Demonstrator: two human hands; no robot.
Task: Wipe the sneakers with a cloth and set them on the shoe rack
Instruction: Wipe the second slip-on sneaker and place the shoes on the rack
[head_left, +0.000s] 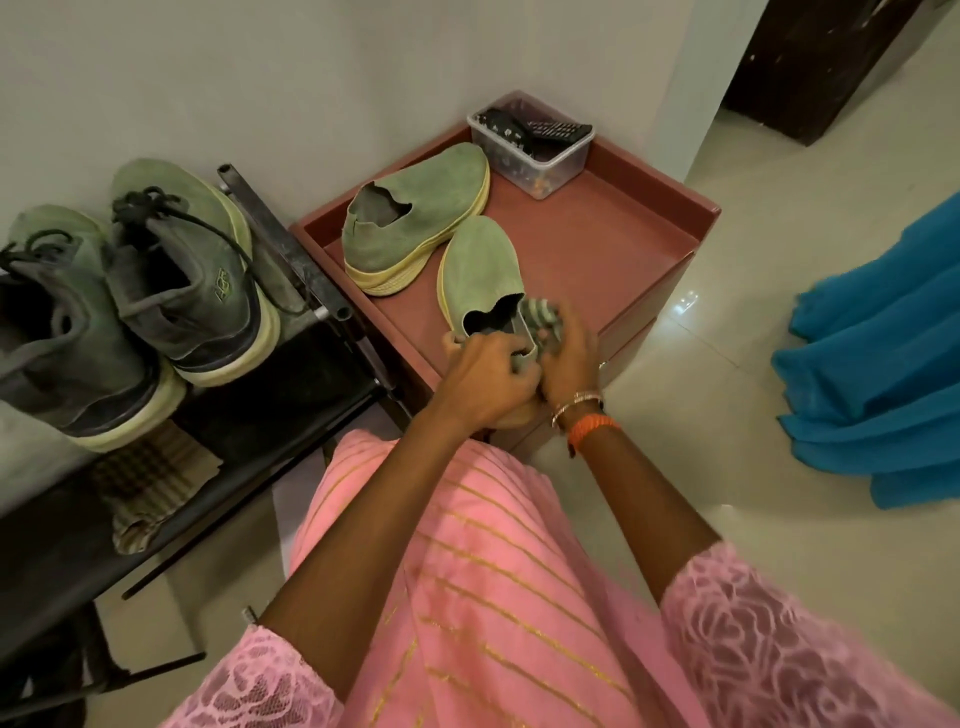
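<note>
Two green slip-on sneakers lie on a reddish-brown cabinet top (613, 244). The far sneaker (415, 218) rests on its side. My left hand (483, 379) grips the heel of the near sneaker (478, 270). Pressed against the right side of that heel is a striped cloth (543, 319), with my right hand (569, 364) closed on it. At the left stands a dark metal shoe rack (291, 395) with a pair of grey-green lace-up sneakers (182, 280) on its top shelf.
A clear plastic box (535, 148) with remote controls sits at the cabinet's back corner. A folded checked cloth (150, 483) lies on the rack's lower shelf. Blue fabric (883, 364) hangs at the right over a pale tiled floor (753, 171). A dark door (815, 62) is at the upper right.
</note>
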